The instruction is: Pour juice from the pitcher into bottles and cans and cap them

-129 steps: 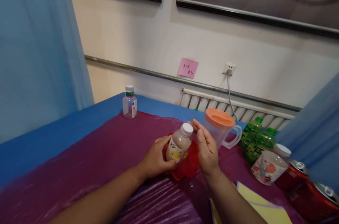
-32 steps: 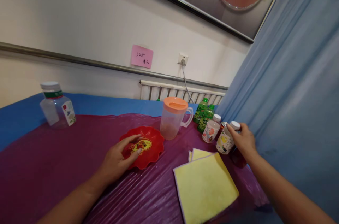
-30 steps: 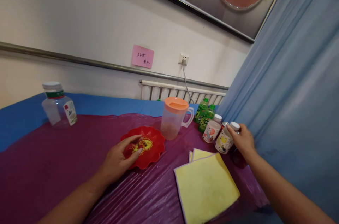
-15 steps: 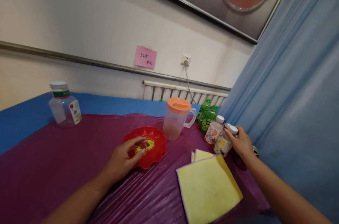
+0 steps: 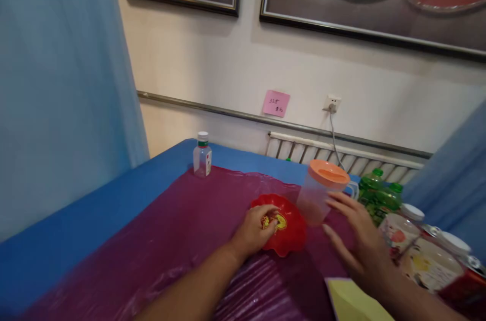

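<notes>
My left hand [image 5: 255, 230] is over the left side of a red scalloped plate [image 5: 291, 237] with a yellow print; its fingers are bent, with a gap between them and the thumb. My right hand [image 5: 359, 242] is in front of a clear pitcher [image 5: 312, 202] with an orange lid. Its fingers are spread and hold nothing; I cannot tell whether they touch the pitcher. Right of this hand stand two white-capped bottles, one with a pink print [image 5: 397, 232] and one with a yellow print [image 5: 427, 265]. Below it lies a yellow cloth [image 5: 353, 301], partly hidden by the arm.
Two green bottles [image 5: 383, 202] stand behind the white-capped ones, and a red can [image 5: 469, 280] is at the right edge. A clear jar [image 5: 202, 161] stands at the far left corner of the purple sheet [image 5: 178, 230]. Blue curtains [image 5: 64, 83] hang on both sides.
My right hand has let go of the yellow-printed bottle and moved left to the pitcher. My left hand stays by the plate. The view has swung left.
</notes>
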A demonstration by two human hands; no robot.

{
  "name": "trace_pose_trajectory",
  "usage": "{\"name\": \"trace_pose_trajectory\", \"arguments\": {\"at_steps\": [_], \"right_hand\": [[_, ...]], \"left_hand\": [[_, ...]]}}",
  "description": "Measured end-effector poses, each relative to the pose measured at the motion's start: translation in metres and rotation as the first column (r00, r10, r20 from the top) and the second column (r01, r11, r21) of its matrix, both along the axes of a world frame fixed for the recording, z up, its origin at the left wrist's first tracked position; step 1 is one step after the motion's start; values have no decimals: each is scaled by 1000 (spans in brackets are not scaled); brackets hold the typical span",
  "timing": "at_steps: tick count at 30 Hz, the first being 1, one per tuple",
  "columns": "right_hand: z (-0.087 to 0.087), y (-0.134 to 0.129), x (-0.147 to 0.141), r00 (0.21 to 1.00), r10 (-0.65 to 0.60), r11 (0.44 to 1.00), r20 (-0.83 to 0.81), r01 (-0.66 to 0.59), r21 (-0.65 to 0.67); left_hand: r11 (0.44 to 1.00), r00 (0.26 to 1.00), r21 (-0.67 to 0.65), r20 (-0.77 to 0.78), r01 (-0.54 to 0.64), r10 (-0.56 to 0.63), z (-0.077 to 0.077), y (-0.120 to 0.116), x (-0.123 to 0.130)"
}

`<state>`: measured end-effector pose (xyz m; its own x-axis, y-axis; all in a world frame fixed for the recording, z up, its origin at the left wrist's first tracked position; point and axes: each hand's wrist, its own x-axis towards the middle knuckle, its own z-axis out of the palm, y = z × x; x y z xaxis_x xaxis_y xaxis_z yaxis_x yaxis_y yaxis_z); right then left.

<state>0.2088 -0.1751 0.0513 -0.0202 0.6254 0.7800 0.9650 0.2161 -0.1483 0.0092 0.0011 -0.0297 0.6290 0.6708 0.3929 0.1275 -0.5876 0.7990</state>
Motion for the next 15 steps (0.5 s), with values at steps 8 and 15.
{"name": "trace_pose_trajectory", "arguments": {"at_steps": [8, 15], "right_hand": [[46, 186, -117, 951, 301, 918, 77, -266, -295], [80, 329, -186, 977, 134, 885, 167, -43, -464]], "left_hand": [[996, 992, -80, 120, 39, -29, 3, 16, -6], [996, 999, -79, 35, -30, 33, -1, 15, -9]]}}
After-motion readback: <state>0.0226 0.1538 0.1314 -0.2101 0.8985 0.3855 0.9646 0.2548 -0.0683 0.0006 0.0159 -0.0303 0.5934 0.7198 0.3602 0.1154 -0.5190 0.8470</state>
